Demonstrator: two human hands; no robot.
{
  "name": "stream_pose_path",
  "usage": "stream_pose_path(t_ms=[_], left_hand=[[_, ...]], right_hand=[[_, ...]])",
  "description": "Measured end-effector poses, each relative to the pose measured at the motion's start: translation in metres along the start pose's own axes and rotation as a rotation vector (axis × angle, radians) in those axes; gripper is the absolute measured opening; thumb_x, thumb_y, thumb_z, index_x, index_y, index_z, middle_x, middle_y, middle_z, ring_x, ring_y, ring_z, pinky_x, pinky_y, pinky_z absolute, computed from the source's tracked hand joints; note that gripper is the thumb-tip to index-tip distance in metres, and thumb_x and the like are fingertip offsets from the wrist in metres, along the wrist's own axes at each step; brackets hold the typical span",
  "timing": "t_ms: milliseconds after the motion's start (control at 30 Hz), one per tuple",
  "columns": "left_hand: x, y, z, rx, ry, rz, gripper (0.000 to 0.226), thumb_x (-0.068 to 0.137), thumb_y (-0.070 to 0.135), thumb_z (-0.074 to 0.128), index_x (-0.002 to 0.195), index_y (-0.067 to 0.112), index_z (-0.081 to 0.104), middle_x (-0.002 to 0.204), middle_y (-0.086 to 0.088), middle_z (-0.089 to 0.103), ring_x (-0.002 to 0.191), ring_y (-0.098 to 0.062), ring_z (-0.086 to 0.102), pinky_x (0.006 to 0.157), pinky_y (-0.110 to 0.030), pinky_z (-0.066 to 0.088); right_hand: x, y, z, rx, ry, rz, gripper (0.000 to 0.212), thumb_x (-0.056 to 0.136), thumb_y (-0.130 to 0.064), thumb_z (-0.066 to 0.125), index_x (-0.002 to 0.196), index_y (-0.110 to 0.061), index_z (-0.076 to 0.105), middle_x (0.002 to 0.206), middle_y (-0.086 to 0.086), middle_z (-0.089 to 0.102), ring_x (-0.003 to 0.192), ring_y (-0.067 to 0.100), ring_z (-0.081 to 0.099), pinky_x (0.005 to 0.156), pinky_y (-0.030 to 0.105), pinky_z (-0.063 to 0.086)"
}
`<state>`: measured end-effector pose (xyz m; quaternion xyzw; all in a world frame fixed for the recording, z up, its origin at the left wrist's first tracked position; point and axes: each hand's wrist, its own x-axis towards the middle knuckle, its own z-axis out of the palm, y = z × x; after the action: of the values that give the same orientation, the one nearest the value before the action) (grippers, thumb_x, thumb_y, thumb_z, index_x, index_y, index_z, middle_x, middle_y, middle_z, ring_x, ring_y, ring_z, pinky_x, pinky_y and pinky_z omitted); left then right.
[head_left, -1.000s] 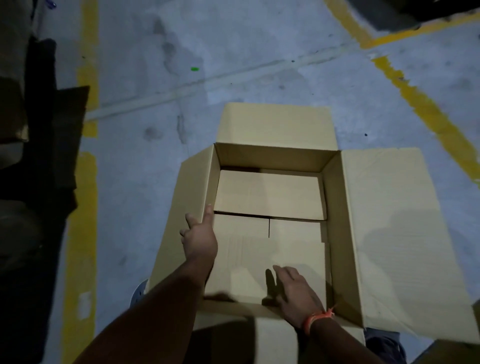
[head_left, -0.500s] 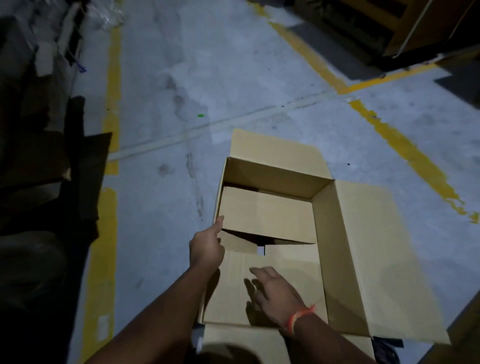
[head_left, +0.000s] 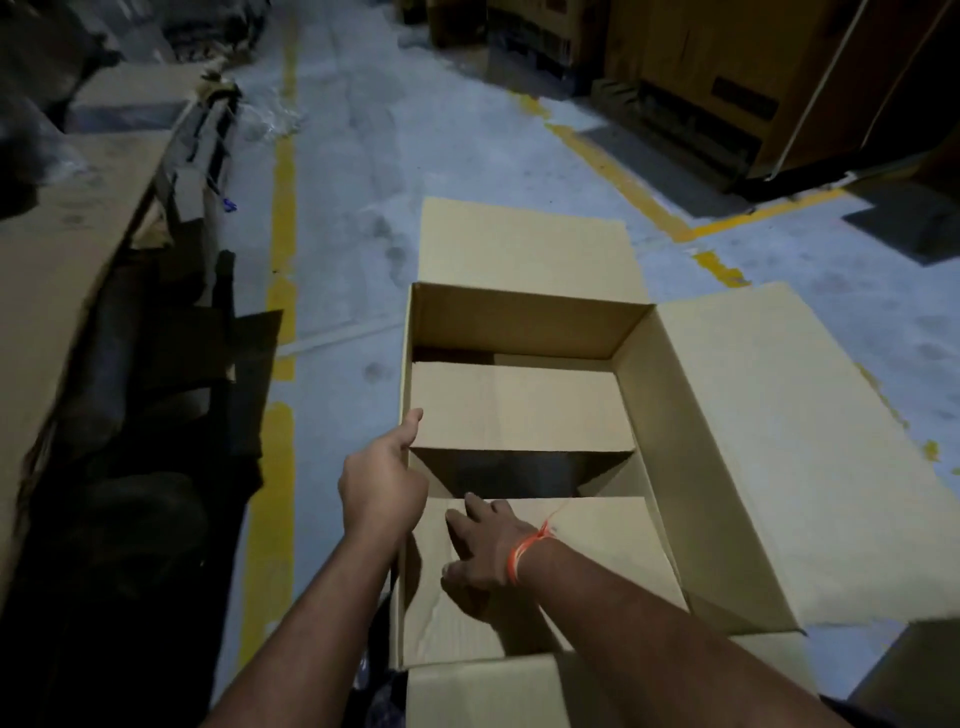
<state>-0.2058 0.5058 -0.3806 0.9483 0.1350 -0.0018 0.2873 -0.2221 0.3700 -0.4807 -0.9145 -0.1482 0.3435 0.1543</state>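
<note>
At lower centre, the left hand (head_left: 382, 483) grips the left wall of the box (head_left: 519, 322). The right hand (head_left: 483, 551), fingers spread, presses the near flap (head_left: 597, 545). Best to push evenly while bracing that wall.

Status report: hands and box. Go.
Left hand grips cardboard box left wall. Right hand presses near bottom flap. Dark gap open between bottom flaps. No obstruction seen.

Grey concrete floor (head_left: 363, 156), marked with yellow painted lines (head_left: 283, 208).
A cardboard box (head_left: 519, 322) stands open mid-floor, its far and right flaps spread outward. Flattened cardboard (head_left: 62, 249) and dark sheets (head_left: 171, 353) lie along the floor's left edge, and brown crates (head_left: 701, 78) stand at its far right corner.
</note>
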Motion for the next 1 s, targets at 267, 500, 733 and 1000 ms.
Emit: stream_pose_path(t_ms=[267,500,733,1000], left_hand=[[0.006,-0.008,-0.021,-0.141,0.037,-0.043,0.078,0.090,-0.011,0.055,0.147,0.041,0.050,0.137,-0.002,0.064,0.102,-0.022,0.064,0.075,-0.030,0.059],[0.001,0.001,-0.015,-0.144,-0.031,-0.021,0.080,0.091,-0.011,0.052,0.149,0.044,0.047,0.131,0.000,0.067,0.091,-0.024,0.065,0.059,-0.024,0.049],[0.004,0.011,-0.014,-0.103,-0.043,0.005,0.081,0.089,-0.008,0.054,0.147,0.048,0.047,0.122,-0.001,0.070,0.085,-0.024,0.064,0.058,-0.027,0.051],[0.000,0.019,-0.012,-0.068,-0.080,0.054,0.080,0.094,-0.004,0.054,0.147,0.054,0.041,0.108,-0.001,0.070,0.088,-0.025,0.064,0.052,-0.022,0.047]], right_hand=[[-0.027,-0.031,0.014,-0.140,-0.402,0.040,0.064,0.091,-0.068,0.044,0.145,-0.033,0.039,0.159,0.004,0.028,0.143,0.041,0.032,0.105,0.067,0.027],[-0.033,-0.025,0.008,-0.081,-0.532,0.083,0.067,0.099,-0.063,0.038,0.156,-0.028,0.033,0.163,0.000,0.032,0.142,0.030,0.039,0.119,0.054,0.023],[-0.006,0.000,-0.028,0.104,0.290,0.032,0.059,0.098,-0.041,0.055,0.152,-0.023,0.037,0.143,0.009,0.046,0.128,0.029,0.050,0.105,0.046,0.047],[0.064,0.021,-0.118,0.138,0.430,0.136,0.038,0.098,-0.033,0.058,0.130,-0.013,0.059,0.122,0.012,0.063,0.107,0.029,0.061,0.086,0.036,0.050]])
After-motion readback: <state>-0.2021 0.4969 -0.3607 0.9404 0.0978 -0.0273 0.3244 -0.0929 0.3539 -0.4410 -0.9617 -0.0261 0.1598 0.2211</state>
